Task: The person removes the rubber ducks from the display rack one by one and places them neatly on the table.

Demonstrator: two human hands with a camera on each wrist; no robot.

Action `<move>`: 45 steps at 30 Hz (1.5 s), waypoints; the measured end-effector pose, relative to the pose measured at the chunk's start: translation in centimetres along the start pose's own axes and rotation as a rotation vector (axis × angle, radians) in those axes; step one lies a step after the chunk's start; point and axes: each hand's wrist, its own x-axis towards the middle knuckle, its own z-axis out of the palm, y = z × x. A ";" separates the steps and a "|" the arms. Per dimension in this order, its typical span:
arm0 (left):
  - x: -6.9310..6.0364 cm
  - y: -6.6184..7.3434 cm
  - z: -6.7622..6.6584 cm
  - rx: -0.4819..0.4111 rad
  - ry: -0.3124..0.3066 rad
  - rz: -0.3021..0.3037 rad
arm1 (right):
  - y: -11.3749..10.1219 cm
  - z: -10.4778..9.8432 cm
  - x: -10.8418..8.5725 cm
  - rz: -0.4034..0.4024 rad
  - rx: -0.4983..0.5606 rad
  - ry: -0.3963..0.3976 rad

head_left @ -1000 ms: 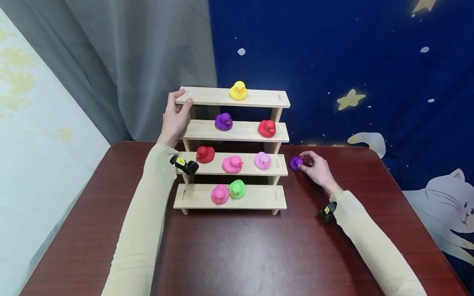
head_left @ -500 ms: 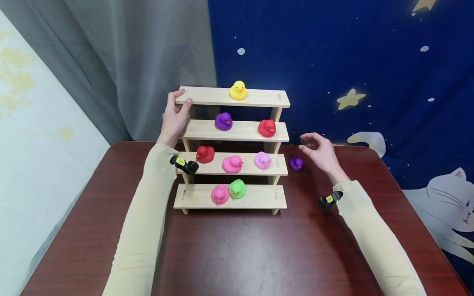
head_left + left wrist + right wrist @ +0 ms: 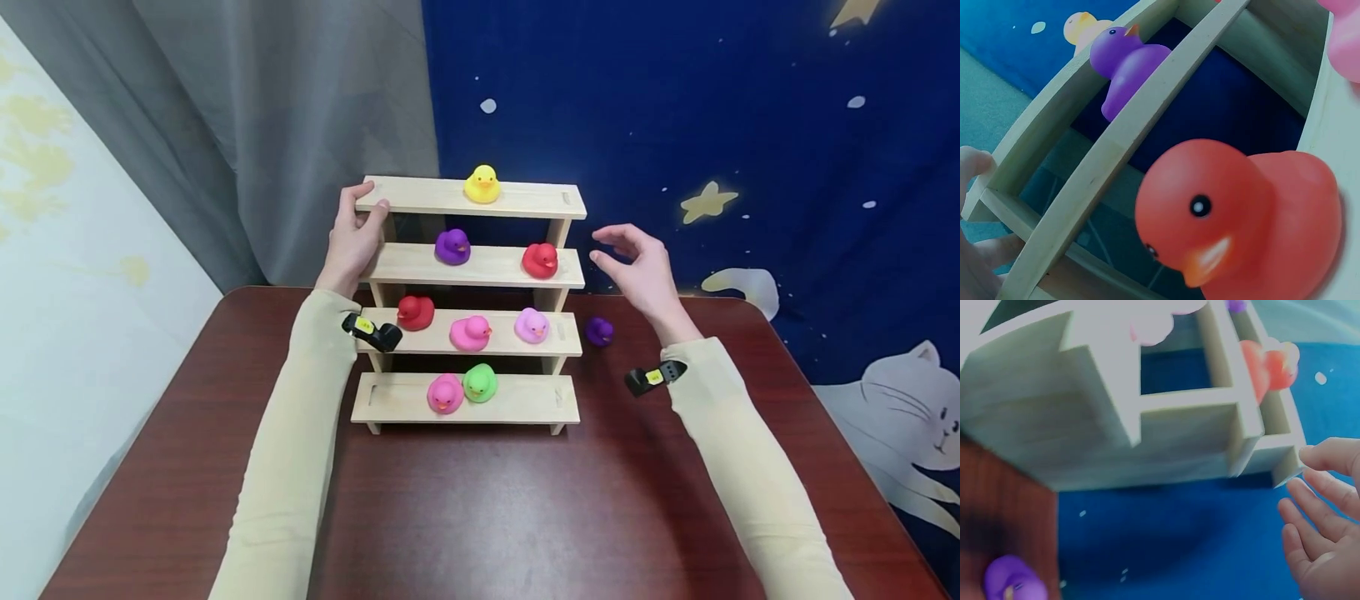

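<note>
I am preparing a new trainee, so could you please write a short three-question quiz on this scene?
1. True or false: the round purple toy duck beside the pale wooden four-tier shelf is on the red-brown wood-grain table.
2. Which sits on the shelf's top tier? A) the green duck; B) the yellow toy duck; C) a pink duck.
3. Which of the person's grips holds the shelf?

Key: 1. True. 2. B. 3. The left grip.

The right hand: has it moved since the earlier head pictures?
Yes: against the wooden rack in the head view, the right hand has moved upward, from the purple duck on the table to about level with the second-highest shelf.
</note>
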 end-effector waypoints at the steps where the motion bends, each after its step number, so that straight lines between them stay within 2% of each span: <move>1: 0.0 0.0 0.0 -0.002 -0.002 -0.001 | -0.4 0.1 0.2 -0.003 0.005 0.001; 9: -0.1 -0.2 0.0 0.010 0.017 -0.004 | -3.1 1.2 1.7 -0.035 0.009 -0.011; 24: -0.1 -0.3 0.1 0.018 0.035 -0.013 | -5.7 3.4 3.7 -0.082 0.022 -0.065; 40: 0.0 -0.3 0.2 -0.009 0.025 -0.015 | -7.5 5.5 5.9 0.023 0.001 -0.165; 45: 0.0 -0.2 0.1 -0.021 0.016 -0.018 | -7.8 6.2 6.8 0.023 0.002 -0.199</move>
